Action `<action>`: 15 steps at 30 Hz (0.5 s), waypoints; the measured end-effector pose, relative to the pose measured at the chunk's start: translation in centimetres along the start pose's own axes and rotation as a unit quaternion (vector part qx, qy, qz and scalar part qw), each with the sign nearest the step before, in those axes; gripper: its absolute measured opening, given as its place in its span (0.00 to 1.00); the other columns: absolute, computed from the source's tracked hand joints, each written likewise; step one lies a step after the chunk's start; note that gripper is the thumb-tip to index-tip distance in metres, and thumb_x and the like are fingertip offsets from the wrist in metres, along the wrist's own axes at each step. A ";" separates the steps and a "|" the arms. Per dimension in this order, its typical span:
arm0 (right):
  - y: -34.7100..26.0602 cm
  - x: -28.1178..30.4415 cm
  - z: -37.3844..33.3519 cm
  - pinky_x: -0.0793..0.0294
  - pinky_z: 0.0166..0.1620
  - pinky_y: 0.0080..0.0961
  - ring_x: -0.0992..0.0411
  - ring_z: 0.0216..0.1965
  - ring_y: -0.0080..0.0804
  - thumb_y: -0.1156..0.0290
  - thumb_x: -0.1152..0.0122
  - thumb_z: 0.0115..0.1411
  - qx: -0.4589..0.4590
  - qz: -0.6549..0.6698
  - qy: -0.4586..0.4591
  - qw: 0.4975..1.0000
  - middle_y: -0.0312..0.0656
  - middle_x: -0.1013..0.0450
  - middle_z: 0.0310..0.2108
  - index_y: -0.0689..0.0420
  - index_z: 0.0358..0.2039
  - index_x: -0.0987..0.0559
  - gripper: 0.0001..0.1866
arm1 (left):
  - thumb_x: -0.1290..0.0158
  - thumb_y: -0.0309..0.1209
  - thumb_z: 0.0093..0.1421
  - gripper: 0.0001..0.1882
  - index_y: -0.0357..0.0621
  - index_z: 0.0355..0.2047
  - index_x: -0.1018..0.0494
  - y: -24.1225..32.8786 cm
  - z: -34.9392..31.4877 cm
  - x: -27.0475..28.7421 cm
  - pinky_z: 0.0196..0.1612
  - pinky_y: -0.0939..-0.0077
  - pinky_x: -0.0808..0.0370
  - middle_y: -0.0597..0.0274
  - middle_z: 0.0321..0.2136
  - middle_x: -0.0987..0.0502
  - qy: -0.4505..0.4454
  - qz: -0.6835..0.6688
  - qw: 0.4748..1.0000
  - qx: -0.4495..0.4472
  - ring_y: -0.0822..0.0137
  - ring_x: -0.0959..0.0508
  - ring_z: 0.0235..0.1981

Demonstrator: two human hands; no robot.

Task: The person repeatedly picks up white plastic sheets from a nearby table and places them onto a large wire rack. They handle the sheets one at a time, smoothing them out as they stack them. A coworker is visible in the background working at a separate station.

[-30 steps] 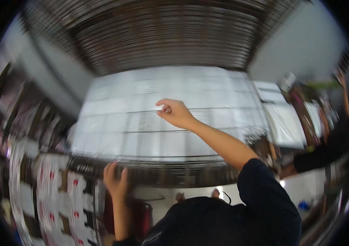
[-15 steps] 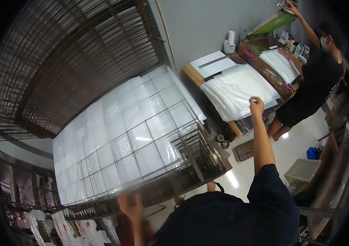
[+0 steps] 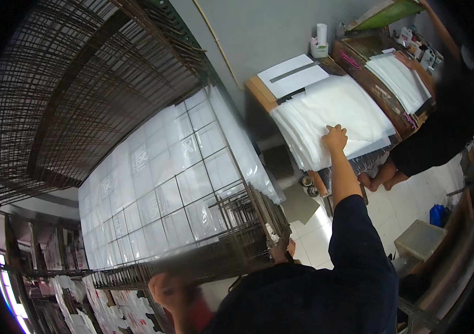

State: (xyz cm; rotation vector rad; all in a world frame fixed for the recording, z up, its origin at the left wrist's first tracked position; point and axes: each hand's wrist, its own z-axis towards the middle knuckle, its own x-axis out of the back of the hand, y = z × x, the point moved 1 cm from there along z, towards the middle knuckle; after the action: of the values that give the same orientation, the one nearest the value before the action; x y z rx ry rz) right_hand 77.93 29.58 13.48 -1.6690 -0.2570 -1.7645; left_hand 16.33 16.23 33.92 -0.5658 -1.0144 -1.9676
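One stack of white sheets [image 3: 359,106], left edge slanting down rightward, long axis unclear, under curled right fingers [image 3: 335,129], grip untellable.

a plain grey wall [image 3: 265,33] carries a thin yellowish pole [image 3: 215,39] running slantwise. toward the right, a white roll [image 3: 321,33] stands in a small white container [image 3: 319,50]. a co-worker [image 3: 440,119] in dark clothes stands at a brown wooden desk [image 3: 379,92] bearing another fanned stack of white sheets [image 3: 397,80], with pink cord [image 3: 350,59] near its far end and a green panel [image 3: 388,15] tilted above. bottles [image 3: 406,37] crowd behind. on the right, a blue object [image 3: 437,215] sits near a translucent bin [image 3: 422,240], beyond pale floor tiles [image 3: 382,220]. a bright strip [image 3: 10,290] shows far left.
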 end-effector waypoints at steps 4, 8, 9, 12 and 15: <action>0.9 -1.3 1.1 0.32 0.43 0.38 0.33 0.41 0.40 0.70 0.44 0.44 0.053 -0.020 -0.064 0.996 0.38 0.30 0.41 0.46 0.35 0.19 0.15 | 0.44 0.25 0.46 0.11 0.39 0.32 0.28 0.4 1.0 -0.5 0.39 0.66 0.30 0.53 0.34 0.29 0.019 0.000 1.000 -0.014 0.55 0.27 0.36; 1.4 -0.8 0.9 0.32 0.38 0.38 0.32 0.39 0.39 0.72 0.45 0.46 0.083 -0.027 0.022 0.996 0.39 0.30 0.39 0.47 0.32 0.19 0.12 | 0.43 0.24 0.49 0.12 0.38 0.35 0.28 2.2 2.7 -2.7 0.40 0.70 0.30 0.54 0.35 0.29 0.009 -0.052 0.997 -0.060 0.60 0.28 0.38; 1.3 0.0 0.7 0.31 0.37 0.37 0.31 0.37 0.39 0.73 0.45 0.47 0.085 -0.027 0.067 0.994 0.40 0.30 0.39 0.47 0.32 0.19 0.12 | 0.43 0.25 0.47 0.12 0.39 0.34 0.28 3.1 3.1 -3.5 0.41 0.68 0.30 0.54 0.35 0.28 0.005 -0.055 0.996 -0.066 0.59 0.27 0.37; 0.6 4.1 0.0 0.30 0.32 0.36 0.29 0.31 0.40 0.74 0.46 0.47 0.050 0.033 0.149 0.987 0.40 0.31 0.38 0.47 0.33 0.20 0.12 | 0.40 0.26 0.45 0.14 0.39 0.34 0.27 5.7 4.9 -5.6 0.41 0.69 0.29 0.55 0.34 0.27 -0.077 -0.093 0.987 -0.108 0.60 0.26 0.36; -0.5 11.4 -2.1 0.29 0.30 0.36 0.27 0.28 0.42 0.72 0.45 0.49 0.027 0.091 0.189 0.977 0.38 0.33 0.44 0.47 0.37 0.23 0.13 | 0.37 0.27 0.44 0.22 0.40 0.42 0.29 9.8 6.8 -8.6 0.40 0.73 0.29 0.57 0.34 0.25 -0.245 -0.198 0.946 -0.070 0.66 0.25 0.35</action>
State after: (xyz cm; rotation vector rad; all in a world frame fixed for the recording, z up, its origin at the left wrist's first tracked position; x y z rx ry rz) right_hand 76.60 24.87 23.99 -1.2428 0.0206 -1.8725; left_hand 29.35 22.57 36.27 -1.0328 -1.3832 -2.3236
